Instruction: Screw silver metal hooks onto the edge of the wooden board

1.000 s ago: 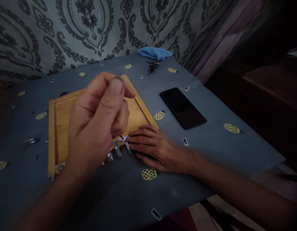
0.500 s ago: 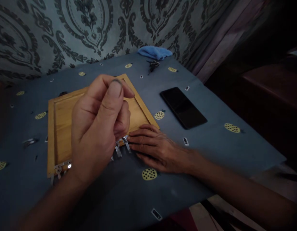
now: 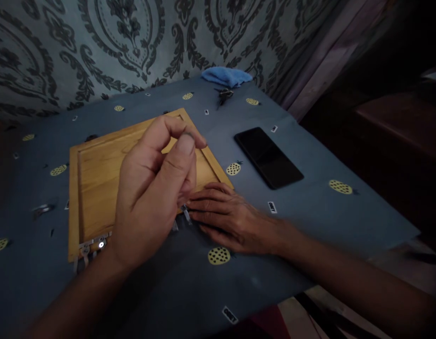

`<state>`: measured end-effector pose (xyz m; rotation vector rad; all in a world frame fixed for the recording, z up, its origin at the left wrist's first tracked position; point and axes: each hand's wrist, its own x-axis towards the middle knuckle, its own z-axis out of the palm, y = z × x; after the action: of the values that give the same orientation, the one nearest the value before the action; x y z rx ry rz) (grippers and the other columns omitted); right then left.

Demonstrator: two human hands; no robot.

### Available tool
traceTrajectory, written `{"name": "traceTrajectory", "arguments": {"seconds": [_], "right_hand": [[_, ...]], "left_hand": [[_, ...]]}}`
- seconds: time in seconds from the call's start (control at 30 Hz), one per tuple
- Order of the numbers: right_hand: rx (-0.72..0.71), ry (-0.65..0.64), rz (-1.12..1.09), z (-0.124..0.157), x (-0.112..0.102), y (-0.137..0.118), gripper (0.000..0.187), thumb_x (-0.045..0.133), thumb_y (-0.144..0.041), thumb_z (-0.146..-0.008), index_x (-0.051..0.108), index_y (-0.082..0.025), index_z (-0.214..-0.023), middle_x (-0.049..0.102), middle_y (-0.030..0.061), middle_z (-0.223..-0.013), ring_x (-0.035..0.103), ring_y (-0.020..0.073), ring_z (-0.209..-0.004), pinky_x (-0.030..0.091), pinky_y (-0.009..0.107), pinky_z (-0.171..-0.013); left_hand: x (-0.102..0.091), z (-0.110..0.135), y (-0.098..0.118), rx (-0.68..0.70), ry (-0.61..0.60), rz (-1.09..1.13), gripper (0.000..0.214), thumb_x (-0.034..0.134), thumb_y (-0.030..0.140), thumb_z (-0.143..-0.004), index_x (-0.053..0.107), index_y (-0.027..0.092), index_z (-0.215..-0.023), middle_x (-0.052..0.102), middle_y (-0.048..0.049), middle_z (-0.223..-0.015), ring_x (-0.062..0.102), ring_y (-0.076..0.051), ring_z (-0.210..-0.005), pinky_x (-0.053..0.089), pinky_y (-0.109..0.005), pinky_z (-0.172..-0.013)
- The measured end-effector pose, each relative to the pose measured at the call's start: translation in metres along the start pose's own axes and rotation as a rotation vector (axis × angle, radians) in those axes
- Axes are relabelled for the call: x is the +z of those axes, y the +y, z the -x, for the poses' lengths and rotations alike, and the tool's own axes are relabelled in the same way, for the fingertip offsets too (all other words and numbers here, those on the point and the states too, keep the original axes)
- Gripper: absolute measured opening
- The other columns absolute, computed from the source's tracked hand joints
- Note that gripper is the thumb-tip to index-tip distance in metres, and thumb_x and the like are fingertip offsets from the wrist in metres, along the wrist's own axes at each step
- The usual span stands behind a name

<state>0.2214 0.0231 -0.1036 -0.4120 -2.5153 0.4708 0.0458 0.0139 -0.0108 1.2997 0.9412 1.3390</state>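
Note:
A wooden board (image 3: 98, 183) with a raised frame lies on the table, with a row of small metal clips or levers (image 3: 85, 249) along its near edge. Above the board hovers my left hand (image 3: 154, 183), fingers curled and thumb close to the index finger. Whatever may be inside that hand is hidden from me. My right hand (image 3: 228, 214) rests flat at the board's near right corner, fingers stretched out and close together. Its fingertips are beside a metal lever (image 3: 186, 215), and my left hand covers the middle of the row.
A black phone (image 3: 269, 157) lies right of the board on the pineapple-print tablecloth (image 3: 274, 282). Farther back are a blue cloth (image 3: 226, 76) and a small black object (image 3: 224, 96). A loose metal piece (image 3: 43, 208) lies at the left; a patterned curtain or wall covering (image 3: 133, 42) stands behind.
My left hand has shifted right and slightly down, and its curled fingers have loosened a little. My right hand has stayed in place on the board's corner.

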Motion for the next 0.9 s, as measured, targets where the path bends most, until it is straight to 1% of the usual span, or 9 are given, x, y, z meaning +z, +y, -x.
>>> {"name": "traceTrajectory", "arguments": {"seconds": [0.07,0.17,0.33,0.4,0.5,0.6,0.7,0.8,0.9], "right_hand": [[-0.003,0.015,0.004,0.0,0.001,0.0,0.026,0.057,-0.02,-0.098,0.069,-0.01,-0.118,0.073,0.0115,-0.126,0.062,0.0261,-0.127,0.044,0.05,-0.112],[-0.003,0.022,0.002,0.0,0.002,0.0,0.025,0.057,-0.019,-0.097,0.069,-0.009,-0.117,0.074,0.0118,-0.125,0.063,0.0258,-0.125,0.045,0.05,-0.111],[-0.003,0.006,0.006,0.0,0.002,0.0,0.026,0.055,-0.02,-0.098,0.069,-0.009,-0.116,0.073,0.0113,-0.127,0.062,0.0253,-0.126,0.045,0.05,-0.112],[-0.011,0.008,0.012,0.0,0.001,0.0,0.026,0.053,-0.02,-0.099,0.07,-0.009,-0.116,0.073,0.0115,-0.127,0.063,0.0252,-0.124,0.045,0.05,-0.111],[-0.017,0.027,0.019,-0.001,0.001,0.0,0.026,0.054,-0.02,-0.098,0.07,-0.01,-0.115,0.074,0.0121,-0.125,0.065,0.0253,-0.121,0.046,0.05,-0.11],[-0.009,0.028,0.016,-0.001,0.001,0.001,0.025,0.054,-0.02,-0.098,0.071,-0.012,-0.115,0.074,0.0115,-0.123,0.066,0.0248,-0.12,0.045,0.05,-0.11],[-0.009,0.017,0.001,0.0,0.001,0.001,0.026,0.055,-0.021,-0.098,0.07,-0.012,-0.117,0.074,0.011,-0.124,0.064,0.0256,-0.123,0.044,0.051,-0.111],[-0.01,0.011,-0.001,0.0,0.001,0.001,0.027,0.055,-0.02,-0.097,0.07,-0.011,-0.118,0.074,0.0109,-0.125,0.062,0.0268,-0.126,0.045,0.052,-0.111],[-0.016,0.023,0.016,0.0,0.001,0.001,0.026,0.054,-0.02,-0.098,0.07,-0.011,-0.117,0.074,0.0109,-0.124,0.063,0.0259,-0.125,0.046,0.051,-0.111]], "left_hand": [[-0.001,0.0,-0.001,0.019,-0.007,-0.016,0.008,0.061,0.031,-0.097,0.062,0.026,-0.09,0.041,0.0047,-0.057,0.038,-0.012,-0.049,0.032,-0.029,-0.044],[-0.001,0.001,-0.001,0.041,0.011,-0.036,0.008,0.063,0.033,-0.096,0.061,0.025,-0.093,0.043,0.0038,-0.061,0.038,-0.012,-0.053,0.033,-0.028,-0.046],[0.004,0.002,0.0,0.074,0.012,-0.016,0.015,0.067,0.039,-0.093,0.063,0.025,-0.089,0.031,0.0071,-0.053,0.024,-0.011,-0.045,0.023,-0.03,-0.043],[0.005,0.003,0.0,0.086,0.01,0.004,0.017,0.064,0.04,-0.095,0.064,0.025,-0.087,0.028,0.0083,-0.05,0.021,-0.011,-0.042,0.025,-0.03,-0.042],[0.006,0.002,0.001,0.064,-0.012,0.027,0.021,0.061,0.041,-0.097,0.066,0.024,-0.086,0.026,0.0094,-0.047,0.019,-0.009,-0.038,0.031,-0.028,-0.043],[0.005,-0.002,0.002,0.037,-0.076,0.032,0.024,0.058,0.042,-0.098,0.066,0.024,-0.084,0.026,0.0098,-0.045,0.018,-0.008,-0.036,0.034,-0.027,-0.043],[0.002,-0.008,0.003,0.001,-0.166,0.031,0.028,0.054,0.04,-0.1,0.063,0.023,-0.08,0.029,0.009,-0.044,0.024,-0.007,-0.034,0.033,-0.025,-0.042],[0.0,-0.015,0.004,-0.034,-0.271,0.055,0.03,0.057,0.043,-0.098,0.06,0.022,-0.077,0.034,0.0078,-0.045,0.031,-0.007,-0.035,0.03,-0.023,-0.039],[-0.002,-0.019,0.005,-0.065,-0.35,0.088,0.032,0.061,0.046,-0.096,0.058,0.021,-0.075,0.032,0.0083,-0.045,0.029,-0.007,-0.035,0.027,-0.023,-0.038]]}}
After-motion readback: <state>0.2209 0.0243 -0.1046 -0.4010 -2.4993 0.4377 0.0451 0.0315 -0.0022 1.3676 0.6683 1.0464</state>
